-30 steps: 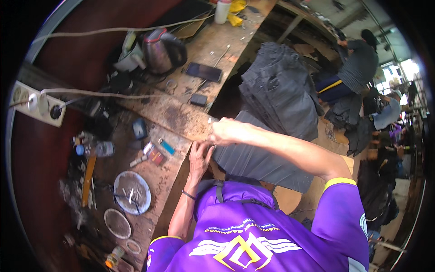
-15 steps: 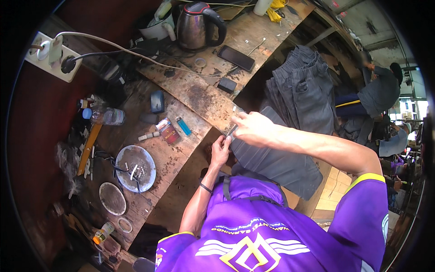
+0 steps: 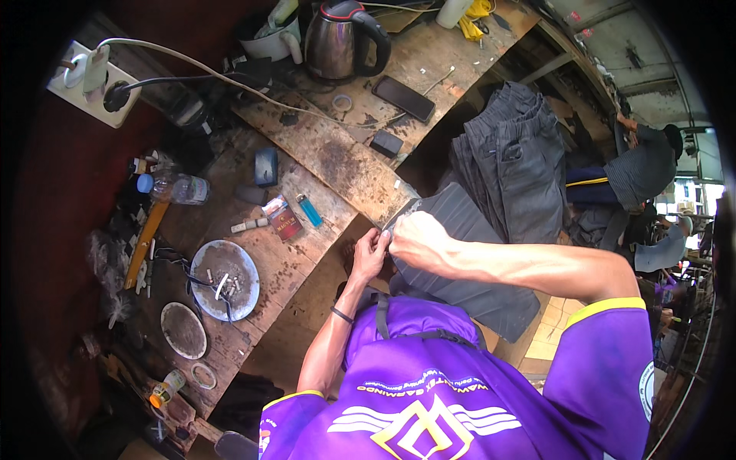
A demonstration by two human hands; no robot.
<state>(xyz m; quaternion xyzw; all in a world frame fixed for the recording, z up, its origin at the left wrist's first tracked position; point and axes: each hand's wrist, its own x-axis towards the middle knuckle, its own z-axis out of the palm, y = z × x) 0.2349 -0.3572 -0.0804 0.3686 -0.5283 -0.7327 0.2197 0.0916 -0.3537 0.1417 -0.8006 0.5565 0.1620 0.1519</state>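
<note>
My left hand (image 3: 370, 255) is closed in a pinch at the corner of the wooden bench, its thumb and fingertips up against my right hand. A loose fist is formed by my right hand (image 3: 420, 241), lying over the upper left end of a flat dark grey cloth piece (image 3: 491, 295). Whatever is between the two hands is hidden by the fingers. Beyond them lies a bunched pile of dark grey trousers (image 3: 525, 153) with waistbands upward.
The wooden bench (image 3: 337, 157) holds a phone (image 3: 403, 98), a kettle (image 3: 333, 46), a black block (image 3: 386, 142), a blue lighter (image 3: 309, 210), a cigarette pack (image 3: 284, 221), an ash-filled plate (image 3: 249, 264) and a bottle (image 3: 180, 188). A power strip (image 3: 96, 88) hangs at upper left. A person (image 3: 640, 169) works at far right.
My right hand has curled from extended fingers into a fist and moved slightly down, nearer my lap. The thin dark thing seen between my hands is now covered. My left hand stays nearly in place.
</note>
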